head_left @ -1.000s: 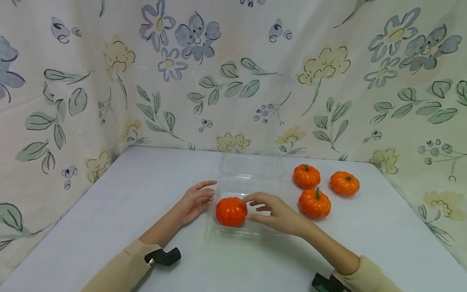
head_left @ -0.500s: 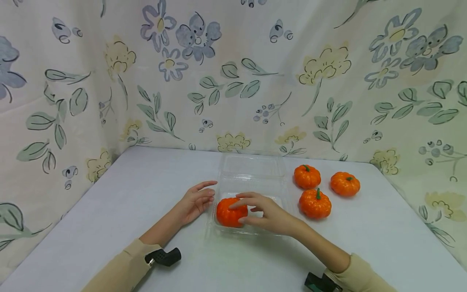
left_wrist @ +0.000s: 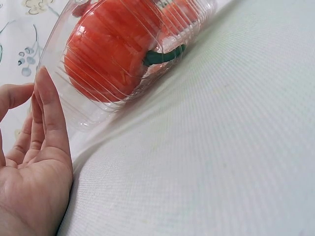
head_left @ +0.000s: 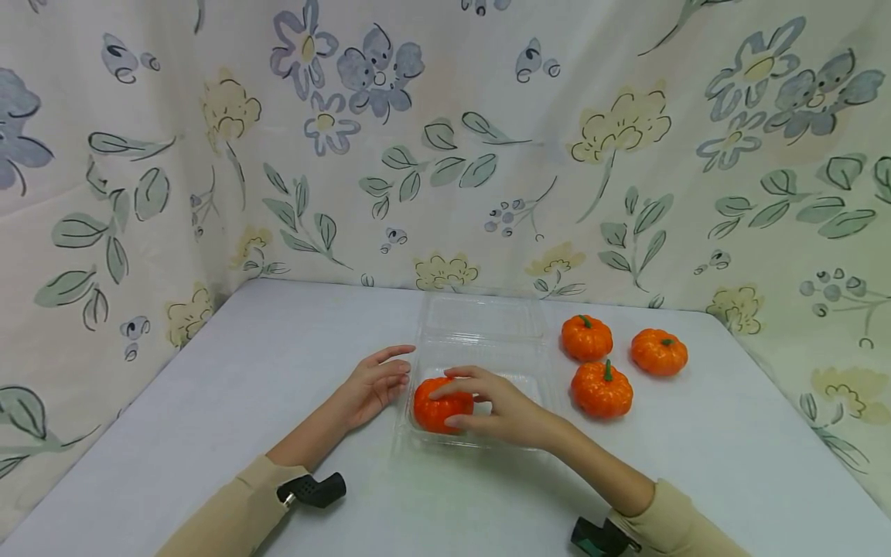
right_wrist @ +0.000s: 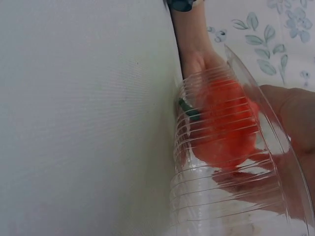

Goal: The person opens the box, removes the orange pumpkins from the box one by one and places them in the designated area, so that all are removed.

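Note:
An orange toy pumpkin (head_left: 431,419) sits in the left part of a clear plastic clamshell box (head_left: 518,383), near its front wall. My right hand (head_left: 511,410) reaches in from the right and holds the pumpkin, its thumb across the front and its fingers curved over the top. Through the clear wall in the left wrist view, the pumpkin (left_wrist: 108,54) shows a dark green stem (left_wrist: 165,55) pointing sideways. My left hand (head_left: 372,387) stays beside the box's left edge, fingers extended; in the left wrist view its fingertips (left_wrist: 45,81) are right at the clear wall.
To the right of the box stand three more orange pumpkins: one at the back (head_left: 586,337), one in front (head_left: 602,389) and one further right (head_left: 658,352). The box's clear lid (head_left: 480,316) lies back behind it. A floral curtain (head_left: 445,216) hangs behind the white table (head_left: 292,325).
My right hand has moved left, from the pumpkin's right side to over it, with thumb and fingers now around it. The left hand and the other pumpkins have not moved.

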Demonstrator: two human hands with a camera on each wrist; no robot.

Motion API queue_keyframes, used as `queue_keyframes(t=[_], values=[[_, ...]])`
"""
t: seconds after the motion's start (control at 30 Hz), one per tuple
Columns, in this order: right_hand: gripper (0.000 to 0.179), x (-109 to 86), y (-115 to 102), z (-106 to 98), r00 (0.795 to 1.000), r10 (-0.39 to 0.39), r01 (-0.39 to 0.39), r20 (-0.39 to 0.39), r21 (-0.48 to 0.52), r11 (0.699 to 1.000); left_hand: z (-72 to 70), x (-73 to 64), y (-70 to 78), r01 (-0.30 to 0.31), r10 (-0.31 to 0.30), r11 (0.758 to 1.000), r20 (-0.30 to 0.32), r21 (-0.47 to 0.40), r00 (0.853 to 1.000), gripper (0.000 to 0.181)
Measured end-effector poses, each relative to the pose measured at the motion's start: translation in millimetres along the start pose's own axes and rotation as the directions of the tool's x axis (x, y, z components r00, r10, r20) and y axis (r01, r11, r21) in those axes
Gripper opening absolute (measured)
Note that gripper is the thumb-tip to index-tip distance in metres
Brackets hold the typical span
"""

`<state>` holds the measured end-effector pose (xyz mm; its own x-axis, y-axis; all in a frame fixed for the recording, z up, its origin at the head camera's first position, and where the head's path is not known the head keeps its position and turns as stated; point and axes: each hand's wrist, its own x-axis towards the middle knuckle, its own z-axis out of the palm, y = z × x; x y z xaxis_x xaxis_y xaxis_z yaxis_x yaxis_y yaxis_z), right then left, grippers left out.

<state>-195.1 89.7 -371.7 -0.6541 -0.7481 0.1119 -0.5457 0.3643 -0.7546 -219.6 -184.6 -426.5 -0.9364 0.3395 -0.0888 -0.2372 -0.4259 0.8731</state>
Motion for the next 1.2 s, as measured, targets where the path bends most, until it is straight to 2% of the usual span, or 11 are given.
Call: queue_keyframes(t=[0.3, 0.6, 0.8, 1.13, 1.2], values=[[0.046, 3.7, 3, 4, 1.0, 0.008, -0.01, -0.025, -0.055, 0.998, -0.7, -0.5, -0.1, -0.002, 0.002, 1.0, -0.007, 0.016, 1.0, 0.031], [0.052, 5.0, 3, 4, 0.997, -0.006, 0.003, -0.073, -0.044, 0.999, -0.5, -0.8, -0.7, -0.009, 0.009, 1.0, -0.002, 0.013, 1.0, 0.03], [0.054, 2.8, 4, 0, 0.995, 0.02, -0.027, -0.095, -0.065, 0.998, 0.5, -0.3, -0.4, 0.002, -0.002, 1.0, -0.02, 0.005, 1.0, 0.029], [0.056, -3.8, 10, -11, 0.997, 0.049, -0.054, -0.058, -0.084, 0.995, 1.0, -1.3, 1.0, -0.005, 0.005, 1.0, -0.004, -0.008, 1.0, 0.03], [0.056, -5.6, 10, -13, 0.996, 0.078, -0.081, -0.051, -0.063, 0.995, 1.4, -1.0, 0.8, -0.003, 0.003, 1.0, -0.008, -0.013, 1.0, 0.03]])
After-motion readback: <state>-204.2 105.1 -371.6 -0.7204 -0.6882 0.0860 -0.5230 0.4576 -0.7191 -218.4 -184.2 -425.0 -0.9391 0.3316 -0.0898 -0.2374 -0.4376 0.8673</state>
